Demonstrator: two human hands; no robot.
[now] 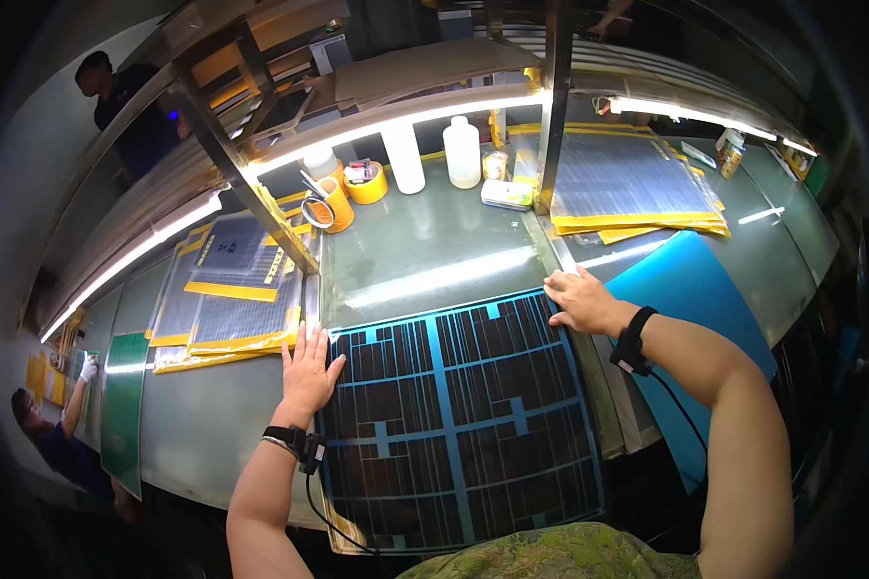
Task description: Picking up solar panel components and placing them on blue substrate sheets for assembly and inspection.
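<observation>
A large dark panel [492, 386] with bright blue lines and blocks lies in front of me on the glass-topped table. At its upper left corner rests my left hand [309, 374], flat with fingers stretched forward and thumb apart, along the left edge. My right hand [589, 303] touches the upper right corner, its fingers apart and slightly bent, the thumb by the edge. Neither hand appears to hold anything. Both wrists wear black bands with cables. Beside my right forearm is a plain blue sheet [690, 309], partly hidden by that arm.
Yellow-edged film sheets lie in a left stack [232, 275] and a right stack [637, 179]. At the back stand white bottles [462, 154], yellow tape rolls [367, 183] and a cup of tools [330, 207]. Metal posts [553, 106] carry lit tubes. Two people [63, 449] are at left.
</observation>
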